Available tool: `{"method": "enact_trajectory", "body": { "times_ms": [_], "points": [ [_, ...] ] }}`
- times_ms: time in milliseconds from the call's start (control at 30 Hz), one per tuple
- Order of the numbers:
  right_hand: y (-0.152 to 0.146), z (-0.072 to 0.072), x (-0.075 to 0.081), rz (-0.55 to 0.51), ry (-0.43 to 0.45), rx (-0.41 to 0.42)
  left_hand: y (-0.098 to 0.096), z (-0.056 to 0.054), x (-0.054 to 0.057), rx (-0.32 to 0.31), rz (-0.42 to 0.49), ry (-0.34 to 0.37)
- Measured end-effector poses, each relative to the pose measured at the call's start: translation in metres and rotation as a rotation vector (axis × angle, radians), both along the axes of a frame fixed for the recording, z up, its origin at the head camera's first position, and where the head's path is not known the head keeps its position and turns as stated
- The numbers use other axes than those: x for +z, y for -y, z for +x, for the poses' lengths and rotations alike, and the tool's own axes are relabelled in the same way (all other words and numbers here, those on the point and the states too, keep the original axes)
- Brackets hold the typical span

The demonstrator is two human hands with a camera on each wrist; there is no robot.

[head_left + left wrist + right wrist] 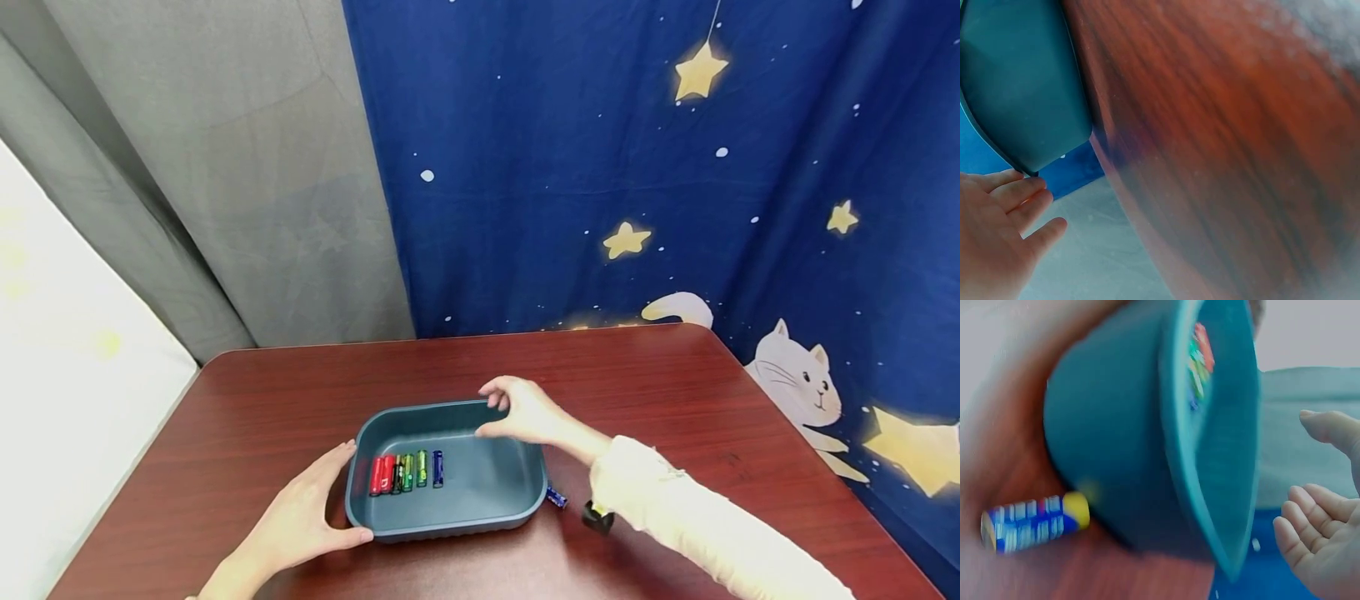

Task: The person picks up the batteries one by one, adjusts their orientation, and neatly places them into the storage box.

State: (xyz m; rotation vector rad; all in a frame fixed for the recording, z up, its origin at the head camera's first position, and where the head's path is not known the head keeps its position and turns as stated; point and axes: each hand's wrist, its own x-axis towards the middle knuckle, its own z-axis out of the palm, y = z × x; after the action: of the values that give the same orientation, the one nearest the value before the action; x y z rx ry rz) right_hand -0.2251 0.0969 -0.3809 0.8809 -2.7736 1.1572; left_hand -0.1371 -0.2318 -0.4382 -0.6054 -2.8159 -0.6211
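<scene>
A blue-green plastic basin [480, 483] sits on the table. Toward its left side stand several batteries in a row: two red [382, 474], then green and black ones [402, 472], a light green one [422, 468] and a blue one [438, 468]. My left hand [300, 508] is spread around the basin's left end, its fingertips at the rim, as the left wrist view also shows. My right hand [525, 412] hovers over the back right of the basin, fingers loosely bent and nothing between them. Outside the basin's right end lies a blue battery [1035, 523] with a yellow end.
A small black object [597, 517], partly covered by the right sleeve [675, 508], is on the right. The brown wooden table [300, 392] ends in front of a grey curtain [247, 167] and a blue star-patterned curtain [540, 167]. A white surface [75, 350] stands at left.
</scene>
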Motion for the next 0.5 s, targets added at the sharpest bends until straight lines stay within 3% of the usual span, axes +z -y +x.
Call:
{"method": "enact_trajectory", "body": {
  "times_ms": [267,500],
  "points": [
    [-0.059,-0.016,0.007,-0.099,-0.015,-0.066,0.0,0.0,0.0,-0.001,0.004,-0.01],
    [-0.1,-0.027,-0.006,-0.107,0.029,-0.094,-0.001,0.0,-0.001,0.001,0.002,-0.012]
  ]
}}
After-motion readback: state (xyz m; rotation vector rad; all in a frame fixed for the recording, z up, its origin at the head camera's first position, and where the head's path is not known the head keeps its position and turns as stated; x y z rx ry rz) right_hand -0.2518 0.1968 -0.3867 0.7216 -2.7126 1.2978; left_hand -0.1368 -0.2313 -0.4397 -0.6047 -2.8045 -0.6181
